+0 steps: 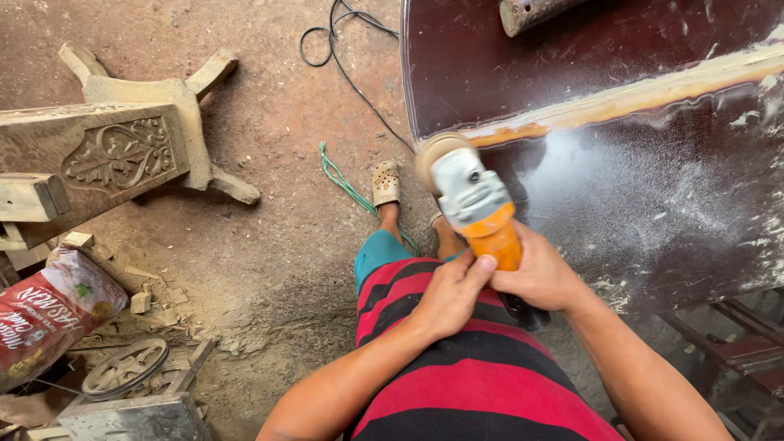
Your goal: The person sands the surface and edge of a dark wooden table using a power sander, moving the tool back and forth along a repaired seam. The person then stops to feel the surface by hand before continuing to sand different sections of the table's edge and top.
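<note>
Both hands, left hand point(449, 296) and right hand point(541, 273), are clamped on the grinder point(478, 208) at the dark board point(653, 204) edge; the disc could snag and kick toward the sandalled foot point(385, 183) below.

A dusty reddish-brown dirt floor point(269, 163) carries wood chips and sawdust. At left lies a pale carved wooden furniture piece with splayed legs point(122, 147). A thin black cable point(343, 69) and a green twisted cord point(343, 184) trail across the ground in soft daylight.

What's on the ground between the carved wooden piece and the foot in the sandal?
In the head view, a green cord lies on the dirt floor between the carved wooden piece and the sandalled foot; otherwise bare dirt.
</note>
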